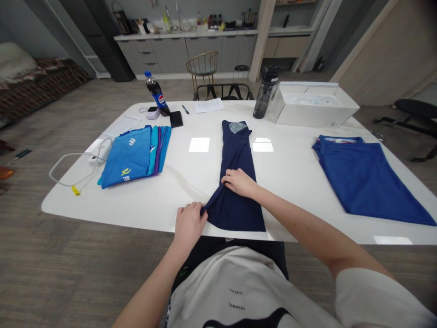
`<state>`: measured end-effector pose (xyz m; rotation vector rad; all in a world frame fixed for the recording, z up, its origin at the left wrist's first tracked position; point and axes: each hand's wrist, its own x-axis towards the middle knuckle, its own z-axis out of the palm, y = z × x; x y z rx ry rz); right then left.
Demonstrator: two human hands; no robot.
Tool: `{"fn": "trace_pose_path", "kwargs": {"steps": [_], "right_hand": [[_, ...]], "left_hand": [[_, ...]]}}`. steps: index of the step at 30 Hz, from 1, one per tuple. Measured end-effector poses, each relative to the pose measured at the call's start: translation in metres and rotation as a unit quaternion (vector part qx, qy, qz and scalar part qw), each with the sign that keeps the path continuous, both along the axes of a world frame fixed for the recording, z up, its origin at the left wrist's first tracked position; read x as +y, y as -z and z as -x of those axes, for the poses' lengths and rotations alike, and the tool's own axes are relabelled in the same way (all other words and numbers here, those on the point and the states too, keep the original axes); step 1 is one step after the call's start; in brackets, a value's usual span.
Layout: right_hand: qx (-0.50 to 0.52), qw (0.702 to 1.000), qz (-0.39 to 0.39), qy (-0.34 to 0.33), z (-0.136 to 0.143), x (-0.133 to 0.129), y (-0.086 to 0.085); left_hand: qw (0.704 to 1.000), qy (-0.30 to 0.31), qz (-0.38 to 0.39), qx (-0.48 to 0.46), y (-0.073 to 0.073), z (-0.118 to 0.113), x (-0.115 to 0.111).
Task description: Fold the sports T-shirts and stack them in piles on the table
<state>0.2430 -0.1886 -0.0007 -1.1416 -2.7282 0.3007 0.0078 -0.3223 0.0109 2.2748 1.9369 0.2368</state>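
A dark navy garment, folded into a long narrow strip (240, 155), lies on the white table in front of me, with a grey patterned patch at its far end. My left hand (190, 222) pinches its near left edge, pulling a corner out to the left. Higher up the same edge, my right hand (240, 182) grips the cloth, fingers closed and the forearm crossing over the near part. Between the two hands the edge is drawn into a slanting fold. Whether the garment is a shirt or something else, I cannot tell.
A stack of folded blue and purple shirts (131, 152) lies left, beside a white cable (64, 157). A blue shirt (365, 175) lies right. Farther back stand a cola bottle (157, 93), a black wallet-like item (176, 119), a dark bottle (265, 93) and a white box (307, 111).
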Motion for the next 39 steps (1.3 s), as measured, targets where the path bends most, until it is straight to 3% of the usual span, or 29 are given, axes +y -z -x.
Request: {"fn": "trace_pose_path", "kwargs": {"steps": [4, 6, 10, 13, 15, 20, 23, 25, 29, 39], "right_hand": [[0.047, 0.999, 0.005, 0.013, -0.007, -0.011, -0.012], [0.089, 0.996, 0.013, 0.024, -0.016, -0.019, -0.020], [0.134, 0.990, 0.031, 0.042, -0.042, -0.042, -0.023], [0.121, 0.989, 0.049, 0.063, -0.065, -0.063, -0.010], [0.124, 0.988, 0.061, 0.073, -0.077, -0.079, 0.001], [0.165, 0.980, 0.051, 0.097, -0.093, -0.112, 0.022], [0.198, 0.973, 0.053, 0.104, -0.099, -0.121, 0.029], [0.231, 0.966, 0.069, 0.097, -0.105, -0.123, 0.032], [0.270, 0.953, 0.102, 0.094, -0.118, -0.128, 0.036], [0.216, 0.965, 0.114, 0.093, -0.120, -0.130, 0.034]], "left_hand": [[0.991, 0.000, -0.059, -0.116, -0.008, -0.001, -0.014], [0.984, 0.030, -0.087, -0.151, -0.012, -0.010, -0.022], [0.973, 0.171, -0.074, -0.133, -0.013, -0.047, -0.033], [0.943, 0.313, -0.019, -0.108, -0.009, -0.071, -0.029], [0.923, 0.367, 0.016, -0.116, -0.006, -0.075, -0.021], [0.930, 0.333, 0.017, -0.157, 0.006, -0.048, 0.014], [0.920, 0.361, 0.025, -0.151, 0.014, -0.024, 0.027], [0.916, 0.372, 0.042, -0.147, 0.019, -0.011, 0.029], [0.927, 0.332, 0.059, -0.165, 0.025, 0.000, 0.024], [0.925, 0.343, 0.046, -0.157, 0.025, -0.003, 0.018]]}}
